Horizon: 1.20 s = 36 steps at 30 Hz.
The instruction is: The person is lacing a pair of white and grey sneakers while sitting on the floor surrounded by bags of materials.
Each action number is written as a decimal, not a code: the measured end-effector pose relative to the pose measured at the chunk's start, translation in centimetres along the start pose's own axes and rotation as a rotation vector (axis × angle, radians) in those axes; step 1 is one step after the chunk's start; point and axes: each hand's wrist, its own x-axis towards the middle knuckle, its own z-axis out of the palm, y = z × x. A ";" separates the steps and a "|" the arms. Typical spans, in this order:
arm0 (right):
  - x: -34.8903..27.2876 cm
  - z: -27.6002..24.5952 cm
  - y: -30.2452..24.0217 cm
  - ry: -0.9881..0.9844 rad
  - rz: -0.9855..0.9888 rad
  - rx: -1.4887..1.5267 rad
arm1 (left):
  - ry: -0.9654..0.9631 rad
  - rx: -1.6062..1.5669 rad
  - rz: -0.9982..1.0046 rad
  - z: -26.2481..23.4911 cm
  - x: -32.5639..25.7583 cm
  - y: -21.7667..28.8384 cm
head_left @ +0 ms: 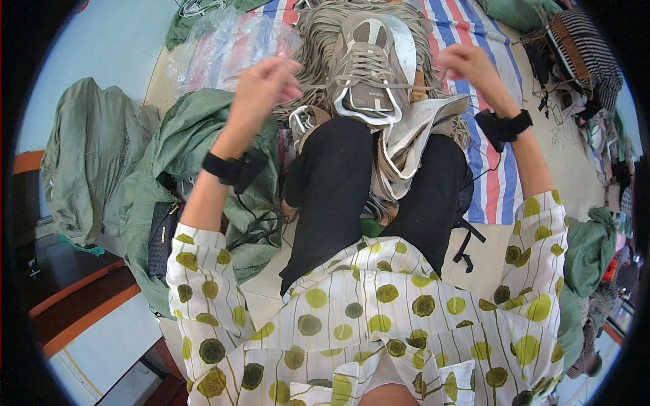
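A taupe sneaker upper with white edging lies in front of my knees, its toe pointing away and its laces threaded across the middle. The shoelace stretches out from both sides of the upper. My left hand, slightly blurred, is closed at the lace's left end. My right hand is raised at the other side, fingers curled around the lace's right end. Beneath the upper, more white-and-beige shoe pieces hang between my knees. Another upper sits beside my left knee.
A thick heap of taupe laces lies behind the upper on a striped sheet. Clear plastic bags are at the far left. Green sacks stand on my left; bundled goods line the right.
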 end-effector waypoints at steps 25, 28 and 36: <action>1.8 8.9 -2.0 -0.035 -0.154 -0.681 | 0.206 0.579 0.375 6.4 1.6 -4.4; 1.9 8.2 -1.0 -0.091 0.032 -0.436 | 0.197 0.764 0.482 6.5 2.3 -4.4; 1.2 10.0 -1.3 -0.046 -0.128 -0.547 | -0.130 1.026 0.698 6.4 4.2 -2.8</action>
